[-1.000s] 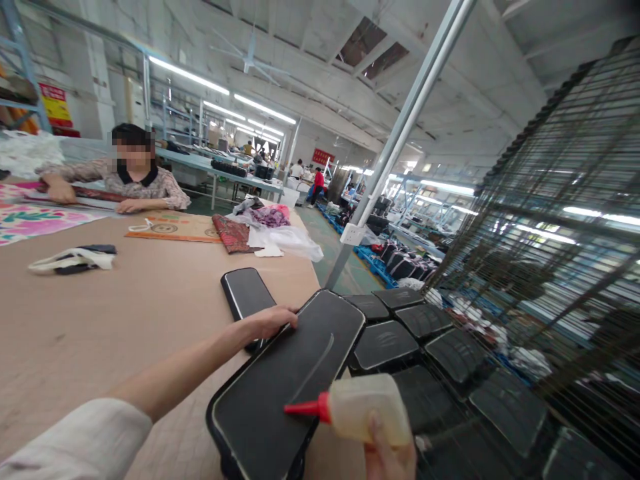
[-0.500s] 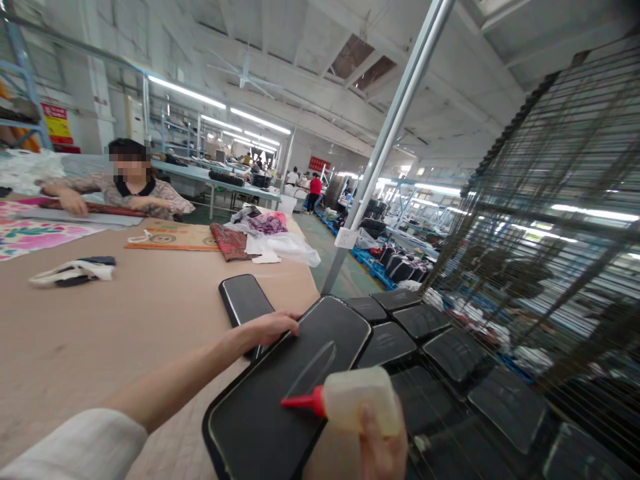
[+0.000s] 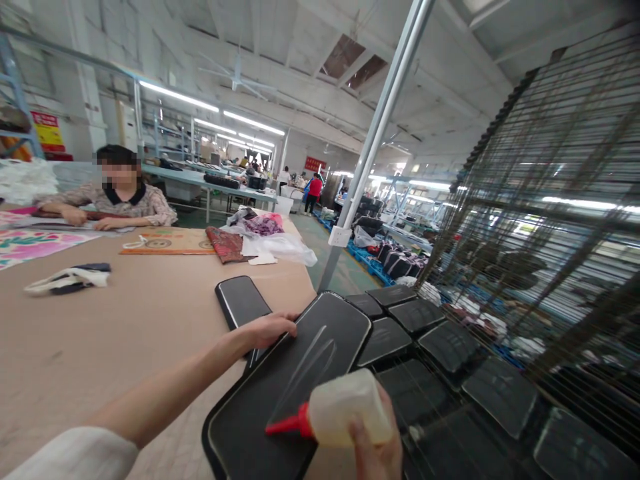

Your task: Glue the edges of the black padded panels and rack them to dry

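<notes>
A large black panel (image 3: pixel 320 347) with rounded corners and a pale edge line lies tilted before me. My left hand (image 3: pixel 274 328) grips its far left edge, the fingertips over the rim. In my right hand (image 3: pixel 377 433) is a translucent squeeze bottle (image 3: pixel 345 408) of yellowish liquid, held sideways. Its red nozzle points left, the tip at or just above the panel's surface. Shiny streaks of liquid run along the panel's middle. Behind my left hand, another black panel (image 3: pixel 243 300) rests on the brown-covered table (image 3: pixel 165 320).
Several black panels (image 3: pixel 447 343) lie on a wire rack (image 3: pixel 540 167) whose other wire shelves stand raised at right. A metal post (image 3: pixel 363 173) rises behind. Cloth pieces (image 3: pixel 75 279) and plastic wrap (image 3: pixel 285 248) lie on the table. A co-worker (image 3: pixel 120 193) sits across it.
My right hand has moved the bottle left and toward me. A new streak of liquid shows on the panel beside the earlier loop. My left hand keeps its hold.
</notes>
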A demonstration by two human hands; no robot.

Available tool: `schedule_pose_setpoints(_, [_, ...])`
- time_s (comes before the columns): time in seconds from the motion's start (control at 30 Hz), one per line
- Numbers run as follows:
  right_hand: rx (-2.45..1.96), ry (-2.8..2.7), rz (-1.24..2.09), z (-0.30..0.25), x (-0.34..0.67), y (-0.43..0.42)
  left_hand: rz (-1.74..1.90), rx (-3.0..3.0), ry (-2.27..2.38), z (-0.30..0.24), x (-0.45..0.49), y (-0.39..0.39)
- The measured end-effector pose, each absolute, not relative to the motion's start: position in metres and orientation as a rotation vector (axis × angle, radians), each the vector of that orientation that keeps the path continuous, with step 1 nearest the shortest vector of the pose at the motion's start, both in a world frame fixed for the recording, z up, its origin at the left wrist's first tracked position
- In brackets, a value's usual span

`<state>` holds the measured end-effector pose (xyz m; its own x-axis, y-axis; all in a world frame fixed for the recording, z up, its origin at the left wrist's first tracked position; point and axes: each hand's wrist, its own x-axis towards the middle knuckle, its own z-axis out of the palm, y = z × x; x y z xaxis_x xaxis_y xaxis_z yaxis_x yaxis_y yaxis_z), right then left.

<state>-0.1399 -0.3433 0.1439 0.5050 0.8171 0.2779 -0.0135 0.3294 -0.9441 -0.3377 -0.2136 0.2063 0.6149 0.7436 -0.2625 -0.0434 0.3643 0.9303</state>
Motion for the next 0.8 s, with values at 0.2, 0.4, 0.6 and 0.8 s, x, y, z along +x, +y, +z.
schedule_pose_setpoints(0.2, [-1.010,-0.580,0.453,0.176,-0.103,-0.332,0.535,1.097,0.742,0.210,-0.333,-0.214])
schedule_pose_setpoints(0.4, [-1.146,-0.729,0.642,0.145,-0.117,-0.352,0.575,1.062,0.735,0.202,-0.327,-0.210])
schedule_pose_setpoints(0.6, [-1.196,-0.722,0.370,0.164,-0.111,-0.336,0.541,1.051,0.687,0.197,-0.321,-0.213])
schedule_pose_setpoints(0.8, [-1.202,-0.819,0.463,0.161,-0.146,-0.340,0.511,1.099,0.643,0.189,-0.318,-0.210])
